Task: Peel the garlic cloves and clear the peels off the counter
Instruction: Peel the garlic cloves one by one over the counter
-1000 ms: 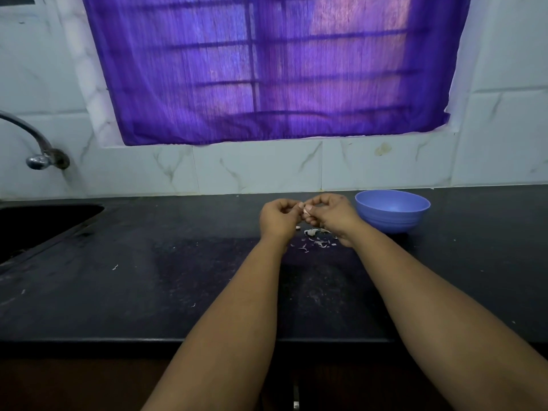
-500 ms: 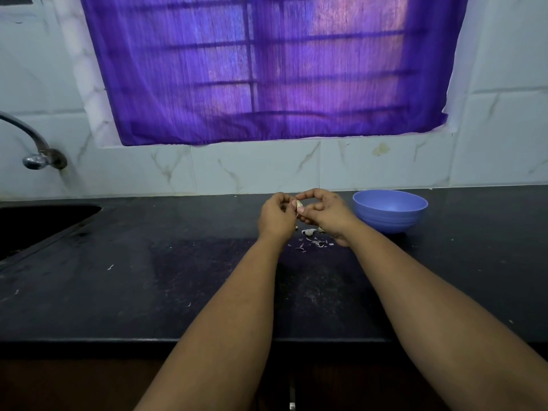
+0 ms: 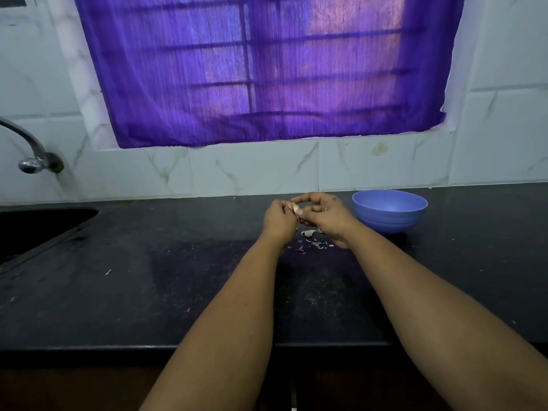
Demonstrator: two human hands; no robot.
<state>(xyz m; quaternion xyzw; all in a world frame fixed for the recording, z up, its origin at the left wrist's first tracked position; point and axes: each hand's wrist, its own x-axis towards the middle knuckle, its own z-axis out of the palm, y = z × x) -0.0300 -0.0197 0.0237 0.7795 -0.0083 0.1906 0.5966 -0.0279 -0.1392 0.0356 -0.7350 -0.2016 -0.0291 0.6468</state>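
The garlic clove (image 3: 294,207) is mostly hidden between both grips; the tap (image 3: 28,149) and sink (image 3: 35,226) are cut off at the left edge.

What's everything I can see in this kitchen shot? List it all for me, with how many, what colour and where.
garlic clove: one, pale, pinched between both hands
peels: a small scatter, whitish, on the counter under the hands
bowl: one, light blue, on the counter right of the hands
counter: one, black, across the foreground
sink: one, dark, set in the counter at far left
tap: one, chrome, on the wall above the sink
curtain: one, purple, over the window
wall tiles: white marbled, behind the counter
left hand: one, holds the clove
right hand: one, picks at the clove
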